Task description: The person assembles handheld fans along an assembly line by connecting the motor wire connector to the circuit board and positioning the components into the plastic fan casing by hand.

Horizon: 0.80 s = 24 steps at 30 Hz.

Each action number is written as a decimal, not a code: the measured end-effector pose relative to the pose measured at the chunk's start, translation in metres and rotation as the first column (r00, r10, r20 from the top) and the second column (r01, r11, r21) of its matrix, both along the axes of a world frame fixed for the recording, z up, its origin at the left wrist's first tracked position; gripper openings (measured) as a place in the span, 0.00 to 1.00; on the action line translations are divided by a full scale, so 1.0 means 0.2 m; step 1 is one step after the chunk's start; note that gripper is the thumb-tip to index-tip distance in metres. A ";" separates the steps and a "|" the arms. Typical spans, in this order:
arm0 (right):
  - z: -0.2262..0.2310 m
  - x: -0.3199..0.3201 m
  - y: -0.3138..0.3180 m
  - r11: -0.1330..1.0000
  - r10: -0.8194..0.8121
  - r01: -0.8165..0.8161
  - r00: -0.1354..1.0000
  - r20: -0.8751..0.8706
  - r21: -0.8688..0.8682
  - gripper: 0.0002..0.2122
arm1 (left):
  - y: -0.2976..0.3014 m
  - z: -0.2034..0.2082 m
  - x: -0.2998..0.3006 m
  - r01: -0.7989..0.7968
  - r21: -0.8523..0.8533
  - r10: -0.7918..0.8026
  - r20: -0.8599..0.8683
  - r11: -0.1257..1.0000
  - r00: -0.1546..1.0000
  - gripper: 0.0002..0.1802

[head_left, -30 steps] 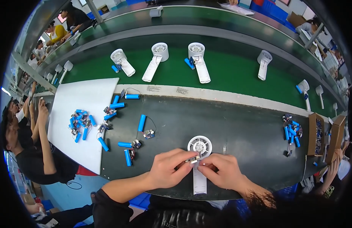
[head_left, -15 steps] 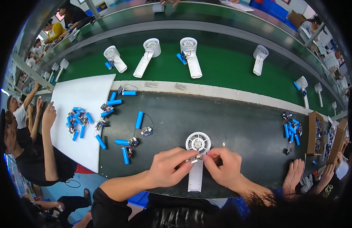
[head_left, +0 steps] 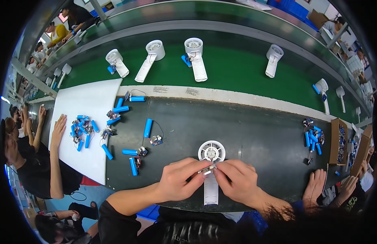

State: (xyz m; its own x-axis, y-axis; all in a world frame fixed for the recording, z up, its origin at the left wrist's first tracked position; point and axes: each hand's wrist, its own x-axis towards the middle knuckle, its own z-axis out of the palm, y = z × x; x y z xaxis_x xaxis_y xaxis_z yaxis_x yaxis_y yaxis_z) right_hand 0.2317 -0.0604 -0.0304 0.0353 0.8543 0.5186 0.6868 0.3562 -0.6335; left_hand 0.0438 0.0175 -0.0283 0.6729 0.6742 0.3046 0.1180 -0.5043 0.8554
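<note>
Above the bench, my left hand (head_left: 180, 177) pinches a small circuit board (head_left: 205, 171) between thumb and fingertips. The fingers of my right hand (head_left: 240, 179) are closed together at the board's right end; what they grip is too small to make out. Directly beneath both hands lies a white handheld fan (head_left: 211, 193), its round head pointing away from me and its long handle toward me. My fingers cover the part where head and handle meet.
Blue battery cells wired to boards (head_left: 148, 128) lie at left, more on a white sheet (head_left: 101, 164) beside a co-worker's hand (head_left: 58, 129). At right are another cell pile (head_left: 313, 140), a cardboard box (head_left: 338, 142) and another person's hand (head_left: 314, 187). White fans (head_left: 195, 61) lie on a green conveyor (head_left: 233, 61).
The fans on the conveyor have shifted left. My right fingers have drawn closer to the board, and the fan's handle end has swung slightly right. The left co-worker's hand has lowered onto the sheet.
</note>
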 end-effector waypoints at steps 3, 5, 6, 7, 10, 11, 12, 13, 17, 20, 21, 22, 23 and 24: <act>0.01 -0.01 0.00 1.000 -0.019 0.019 1.000 0.019 0.000 0.09 | 0.00 0.00 0.01 -0.015 0.017 0.014 0.015 1.000 1.000 0.16; 0.01 0.00 -0.01 1.000 -0.027 0.027 0.999 0.023 -0.003 0.09 | 0.00 0.00 0.01 -0.034 0.090 0.034 -0.004 0.995 0.999 0.17; 0.01 0.00 -0.01 1.000 -0.015 0.015 0.999 0.051 -0.001 0.08 | 0.00 0.00 0.02 -0.034 0.089 0.034 -0.005 0.995 0.999 0.17; 0.01 0.00 -0.01 1.000 -0.002 0.002 0.997 0.078 0.001 0.08 | 0.00 -0.01 0.02 -0.040 0.148 0.040 0.003 0.988 0.999 0.18; 0.00 0.00 -0.01 0.999 0.016 -0.014 0.999 0.052 -0.032 0.08 | -0.01 -0.02 0.03 -0.054 0.231 0.051 0.020 0.971 0.999 0.19; -0.01 0.00 -0.01 0.999 0.014 -0.013 0.999 0.049 -0.033 0.08 | -0.01 -0.02 0.03 -0.063 0.255 0.057 0.032 0.965 0.998 0.20; -0.01 0.00 -0.01 0.999 0.028 -0.027 0.999 0.024 -0.033 0.09 | -0.01 -0.02 0.03 -0.065 0.264 0.060 0.029 0.962 0.998 0.20; -0.01 0.00 -0.01 0.999 0.041 -0.041 0.999 -0.001 -0.033 0.09 | -0.01 -0.02 0.03 -0.067 0.273 0.063 0.025 0.960 0.998 0.20; -0.01 0.01 -0.01 0.997 0.053 -0.055 0.998 -0.032 -0.052 0.08 | -0.01 -0.02 0.04 -0.079 0.274 0.078 0.014 0.958 0.997 0.20; -0.01 0.02 0.00 0.998 0.058 -0.059 0.996 -0.063 -0.015 0.07 | -0.01 -0.03 0.06 -0.093 0.271 0.089 0.030 0.958 0.996 0.20; -0.01 0.03 0.00 0.998 0.055 -0.057 0.997 -0.054 -0.025 0.07 | -0.01 -0.03 0.06 -0.101 0.267 0.094 0.040 0.959 0.995 0.20; -0.01 0.03 -0.01 0.998 0.053 -0.055 0.998 -0.045 -0.036 0.07 | -0.01 -0.02 0.07 -0.099 0.266 0.092 0.037 0.959 0.995 0.20; -0.01 0.04 -0.01 0.998 0.051 -0.053 0.998 -0.047 -0.037 0.07 | -0.01 -0.02 0.06 -0.091 0.266 0.089 0.021 0.960 0.996 0.20; -0.02 0.04 -0.01 0.997 0.053 -0.055 0.998 -0.046 -0.047 0.07 | -0.01 -0.02 0.06 -0.084 0.267 0.086 0.005 0.960 0.996 0.20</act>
